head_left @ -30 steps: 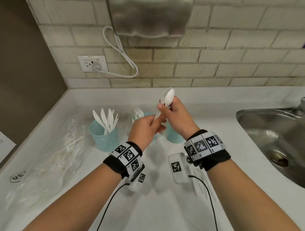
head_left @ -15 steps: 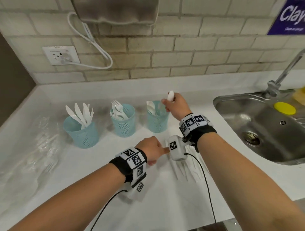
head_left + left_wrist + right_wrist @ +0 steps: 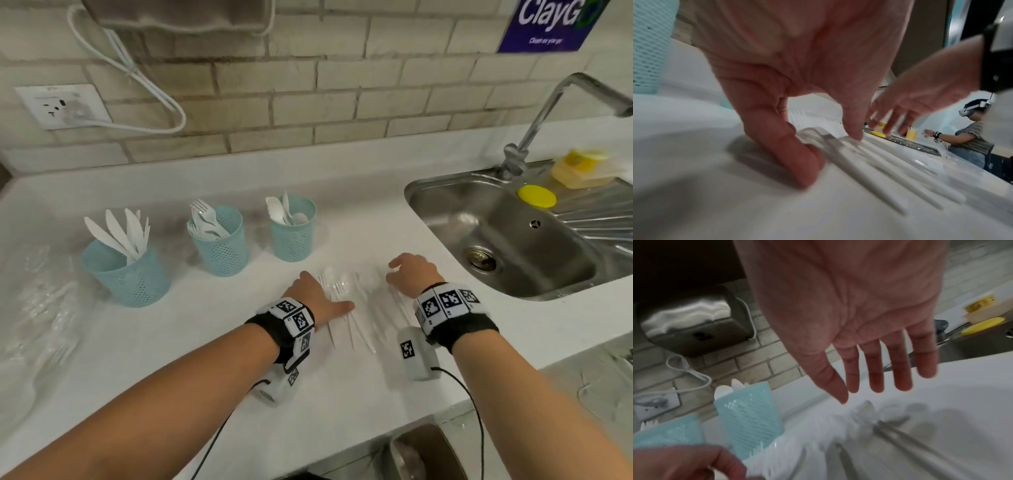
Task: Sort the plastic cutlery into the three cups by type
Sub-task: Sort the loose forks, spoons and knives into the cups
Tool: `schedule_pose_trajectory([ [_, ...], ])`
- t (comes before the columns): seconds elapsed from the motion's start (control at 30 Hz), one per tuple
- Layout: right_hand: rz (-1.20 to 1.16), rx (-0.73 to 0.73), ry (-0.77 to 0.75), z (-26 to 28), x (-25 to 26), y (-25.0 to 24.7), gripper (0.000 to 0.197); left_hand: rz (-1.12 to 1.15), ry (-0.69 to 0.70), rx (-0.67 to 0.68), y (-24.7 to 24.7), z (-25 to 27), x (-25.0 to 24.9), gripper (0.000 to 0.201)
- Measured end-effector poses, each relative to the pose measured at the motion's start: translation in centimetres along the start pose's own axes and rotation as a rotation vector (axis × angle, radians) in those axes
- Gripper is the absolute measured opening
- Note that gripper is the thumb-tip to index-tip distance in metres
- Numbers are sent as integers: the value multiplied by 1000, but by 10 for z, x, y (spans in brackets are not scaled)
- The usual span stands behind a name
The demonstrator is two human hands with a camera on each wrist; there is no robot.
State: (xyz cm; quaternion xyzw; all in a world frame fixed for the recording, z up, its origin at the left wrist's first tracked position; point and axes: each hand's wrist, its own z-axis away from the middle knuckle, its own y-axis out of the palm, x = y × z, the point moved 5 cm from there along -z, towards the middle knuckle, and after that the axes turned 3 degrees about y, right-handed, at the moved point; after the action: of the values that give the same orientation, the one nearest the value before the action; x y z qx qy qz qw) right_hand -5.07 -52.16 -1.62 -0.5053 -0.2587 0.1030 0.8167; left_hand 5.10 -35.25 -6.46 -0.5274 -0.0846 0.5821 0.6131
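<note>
Three pale blue mesh cups stand in a row: knives in the left cup [image 3: 126,274], forks in the middle cup [image 3: 221,246], spoons in the right cup [image 3: 293,233]. A loose pile of white cutlery [image 3: 356,305] lies on the counter in front of them. My left hand [image 3: 325,298] rests on the pile's left side; in the left wrist view its thumb lies on the counter and a fingertip touches a handle [image 3: 879,170]. Over the pile's right side hovers my right hand [image 3: 406,274], fingers straight and spread [image 3: 875,386], holding nothing.
A steel sink [image 3: 496,240] with a tap [image 3: 548,113] lies to the right, a yellow lid [image 3: 536,196] on its rim. Crumpled clear plastic wrap [image 3: 41,308] covers the counter's left end. The counter's front edge is close below my wrists.
My right hand let the spoon go into the right cup and came back down over the loose pile. My left hand slid onto the pile's left side.
</note>
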Motion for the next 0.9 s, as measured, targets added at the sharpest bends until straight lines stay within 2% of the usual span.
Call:
schedule_pose_trajectory([
  [0.07,53,81,40,3,-16,16,47,11,15,6,1,-2,-4,98],
  [0.13,37,127,20,6,-19,28,52,22,31,5,1,-3,-8,85],
  [0.17,29,144,-13,7,-16,33,49,36,34,1,1,-4,-10,76],
  [0.27,-9,195,-111,18,1,43,18,77,53,-12,-1,-3,-16,54],
  [0.3,-46,204,-127,19,6,47,23,77,64,-11,-3,-3,-17,48],
  [0.4,-220,291,-153,27,17,57,18,113,71,15,-10,-3,-15,37],
  [0.47,-301,345,-149,30,22,60,29,84,46,66,-12,-1,-10,44],
  [0.53,-338,350,-123,29,23,56,33,-108,33,107,-11,3,-8,69],
  [0.6,-337,295,-61,23,20,50,36,-312,47,85,-5,10,-11,98],
  [0.67,-263,180,-24,14,17,44,38,-402,83,27,2,13,-15,111],
  [0.8,13,50,-101,5,22,45,58,-400,126,-10,5,7,-18,98],
  [0.9,135,45,-239,3,32,49,76,-451,184,43,-2,4,-18,85],
])
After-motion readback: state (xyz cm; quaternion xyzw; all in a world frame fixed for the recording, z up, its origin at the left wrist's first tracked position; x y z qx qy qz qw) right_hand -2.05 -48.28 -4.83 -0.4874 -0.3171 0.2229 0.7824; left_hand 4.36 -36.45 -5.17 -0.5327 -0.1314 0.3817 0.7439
